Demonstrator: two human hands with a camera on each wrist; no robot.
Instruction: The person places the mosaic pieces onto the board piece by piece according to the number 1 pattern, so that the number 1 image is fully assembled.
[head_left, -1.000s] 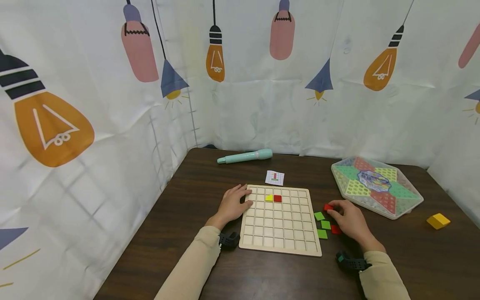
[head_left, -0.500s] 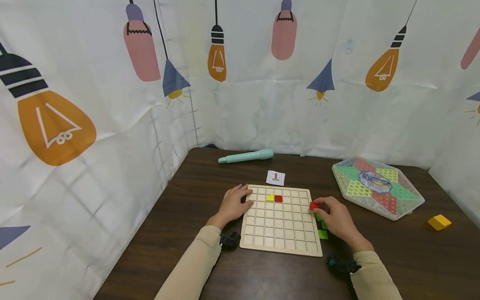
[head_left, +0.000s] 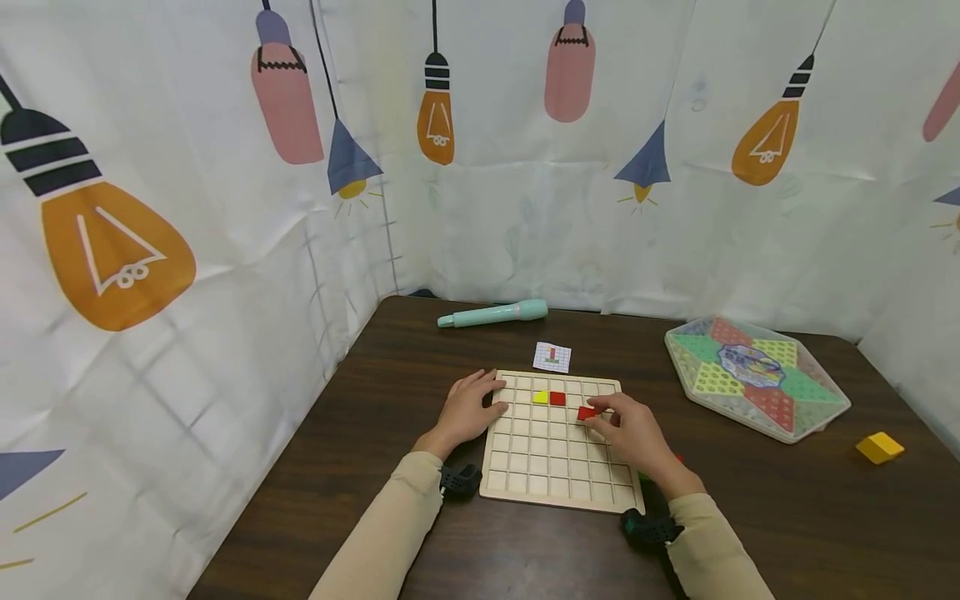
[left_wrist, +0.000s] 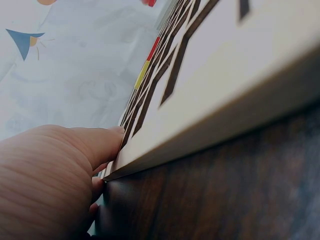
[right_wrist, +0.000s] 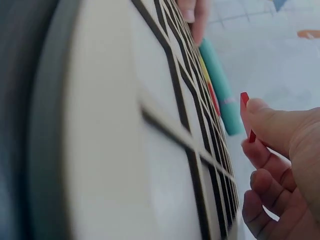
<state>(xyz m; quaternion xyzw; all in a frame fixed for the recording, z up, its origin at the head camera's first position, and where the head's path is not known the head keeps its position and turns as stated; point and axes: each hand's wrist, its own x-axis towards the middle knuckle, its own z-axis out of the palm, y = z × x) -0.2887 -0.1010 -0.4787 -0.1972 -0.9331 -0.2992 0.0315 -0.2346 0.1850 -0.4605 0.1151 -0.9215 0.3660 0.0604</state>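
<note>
Underneath everything, a dark brown wood-grain tabletop (head_left: 390,358) is seen, closed in on three sides by white fabric sheets (head_left: 225,250) printed with orange, pink and blue lamp shapes. A pale wooden grid board (head_left: 558,467), square and divided into shallow cells, is laid flat near the front edge. Its left rim is touched by the left hand (head_left: 468,408), whose fingers are spread and nearly straight, with nothing gripped. A small flat red tile (head_left: 587,412) is pinched between thumb and fingertips of the right hand (head_left: 630,429) and is held over the board's upper right cells. A yellow tile (head_left: 539,397) and a second red tile (head_left: 557,398) are seated side by side in the board's second row. Beyond the board, a small printed pattern card (head_left: 552,357) and a smooth teal pen-shaped device (head_left: 495,313) are seen. To the right, a hexagonal clear plastic game box (head_left: 753,375) and a yellow block (head_left: 879,447) are found, well apart from the board.
</note>
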